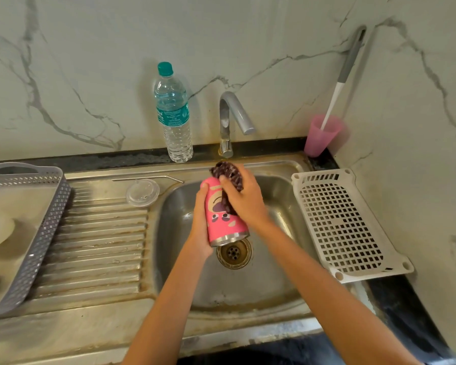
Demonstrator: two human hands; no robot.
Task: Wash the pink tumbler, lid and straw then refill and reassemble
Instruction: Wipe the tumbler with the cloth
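My left grip (202, 214) holds the pink tumbler (223, 222) tipped over the sink (182, 275), my right grip (244, 198) squeezes a dark scrubber (228, 173) against its side, and the lid (142, 192) and straw (148, 178) lie on the draining board (98, 246).

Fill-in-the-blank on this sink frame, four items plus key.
The left hand grips the pink tumbler over the ____ of the sink.
The right hand presses a dark scrubber against the ____.
The metal straw lies just behind the clear ____.
The long brush stands in a pink ____.
Missing: drain; tumbler; lid; cup.
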